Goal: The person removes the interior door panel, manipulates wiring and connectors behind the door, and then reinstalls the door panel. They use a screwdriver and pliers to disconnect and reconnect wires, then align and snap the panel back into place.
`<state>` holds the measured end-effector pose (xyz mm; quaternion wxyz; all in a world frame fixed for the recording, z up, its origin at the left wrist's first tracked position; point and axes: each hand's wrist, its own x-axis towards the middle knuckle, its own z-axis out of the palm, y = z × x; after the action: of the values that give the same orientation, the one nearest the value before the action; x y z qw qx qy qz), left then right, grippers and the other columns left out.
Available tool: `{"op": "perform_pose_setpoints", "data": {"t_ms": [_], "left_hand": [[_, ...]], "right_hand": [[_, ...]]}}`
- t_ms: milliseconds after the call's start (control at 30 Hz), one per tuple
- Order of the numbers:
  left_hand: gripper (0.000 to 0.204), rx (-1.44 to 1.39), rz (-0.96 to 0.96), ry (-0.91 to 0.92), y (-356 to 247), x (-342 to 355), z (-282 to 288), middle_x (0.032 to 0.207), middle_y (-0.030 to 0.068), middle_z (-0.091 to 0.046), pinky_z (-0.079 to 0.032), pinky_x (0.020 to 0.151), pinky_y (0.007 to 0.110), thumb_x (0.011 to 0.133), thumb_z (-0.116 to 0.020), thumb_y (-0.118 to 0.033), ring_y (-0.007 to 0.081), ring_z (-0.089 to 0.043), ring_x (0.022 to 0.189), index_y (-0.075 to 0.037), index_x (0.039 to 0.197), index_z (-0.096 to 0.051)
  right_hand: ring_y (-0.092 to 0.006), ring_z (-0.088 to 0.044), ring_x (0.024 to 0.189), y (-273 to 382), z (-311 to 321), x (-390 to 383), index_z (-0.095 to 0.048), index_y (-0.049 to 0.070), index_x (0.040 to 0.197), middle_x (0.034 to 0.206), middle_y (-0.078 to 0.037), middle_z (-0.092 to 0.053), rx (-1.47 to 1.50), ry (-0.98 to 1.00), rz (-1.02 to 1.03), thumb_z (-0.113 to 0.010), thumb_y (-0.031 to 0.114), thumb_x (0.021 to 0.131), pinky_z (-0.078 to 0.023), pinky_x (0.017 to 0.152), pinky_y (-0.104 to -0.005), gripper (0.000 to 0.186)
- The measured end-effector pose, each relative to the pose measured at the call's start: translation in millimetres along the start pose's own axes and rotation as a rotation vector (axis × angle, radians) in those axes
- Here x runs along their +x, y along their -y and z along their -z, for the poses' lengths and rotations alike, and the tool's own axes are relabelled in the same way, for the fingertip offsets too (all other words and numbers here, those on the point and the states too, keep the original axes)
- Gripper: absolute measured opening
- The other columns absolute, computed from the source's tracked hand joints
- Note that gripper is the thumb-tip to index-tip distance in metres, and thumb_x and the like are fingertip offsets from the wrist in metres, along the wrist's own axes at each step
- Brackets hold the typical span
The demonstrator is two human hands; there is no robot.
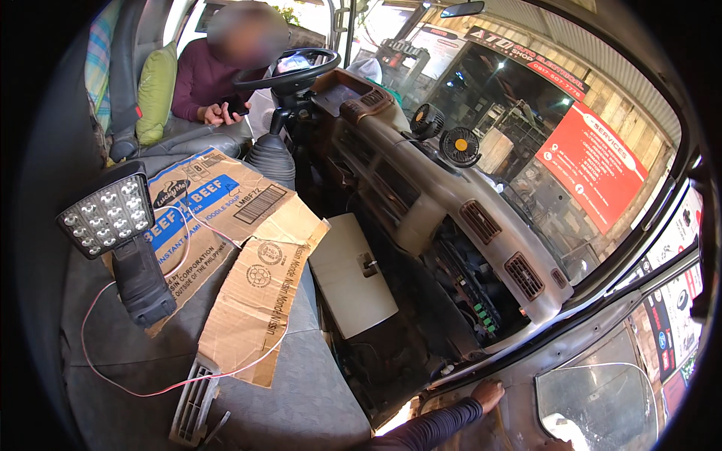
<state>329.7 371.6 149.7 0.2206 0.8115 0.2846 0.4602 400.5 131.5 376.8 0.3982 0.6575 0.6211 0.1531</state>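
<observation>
My right hand (487,395), at the end of a dark-sleeved forearm, rests at the lower right with curled fingers on the edge of the metal door (511,421). My left hand is out of view. On the grey seat (301,406) lie torn cardboard (248,293), a square LED lamp (105,214) with thin wires, and a loose vent grille (194,402). The dashboard has an opening showing a fuse block (481,316), and below it sits a loose beige panel (353,286).
A co-worker (195,83) in a maroon top leans in beside the steering wheel (286,83), holding a dark object. A gear-lever boot (271,161), small fans (460,146) on the dash and a green cushion (158,94) are also in view. Signboards show through the windshield.
</observation>
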Motion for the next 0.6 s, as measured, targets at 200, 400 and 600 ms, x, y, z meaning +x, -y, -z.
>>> {"op": "perform_pose_setpoints", "data": {"t_ms": [200, 400, 600], "left_hand": [[0.015, -0.02, 0.009, -0.005, -2, 1, 4, 0.1, 0.0239, -0.065, -0.053, 0.088, 0.048, 0.08, -0.06, -0.01, 0.0406, -0.065, 0.097, 0.002, 0.083, -0.068], [0.014, -0.074, 0.058, 0.02, -2, 0, 8, 0.1, 0.0243, -0.065, -0.054, 0.084, 0.049, 0.081, -0.059, -0.008, 0.0419, -0.065, 0.096, 0.003, 0.085, -0.066], [0.015, -0.099, 0.07, -0.05, -1, 2, 2, 0.099, 0.0248, -0.065, -0.054, 0.084, 0.05, 0.083, -0.056, -0.009, 0.0419, -0.065, 0.096, 0.003, 0.083, -0.064]], "right_hand": [[-0.0363, -0.064, 0.104, 35, 11, 38, -0.074, 0.009, 0.096, 0.108, -0.016, -0.068, -0.09, 0.123, -0.049, -0.07, 0.037, 0.076, -0.051, 0.092, -0.0476, 0.036], [-0.0351, -0.065, 0.107, 43, 14, 53, -0.074, 0.009, 0.1, 0.111, -0.015, -0.069, -0.139, 0.198, -0.07, -0.072, 0.045, 0.075, -0.051, 0.093, -0.0469, 0.044], [-0.034, -0.066, 0.109, 53, 15, 59, -0.075, 0.01, 0.103, 0.115, -0.014, -0.07, -0.218, 0.28, -0.077, -0.074, 0.052, 0.074, -0.051, 0.093, -0.0461, 0.052]]}}
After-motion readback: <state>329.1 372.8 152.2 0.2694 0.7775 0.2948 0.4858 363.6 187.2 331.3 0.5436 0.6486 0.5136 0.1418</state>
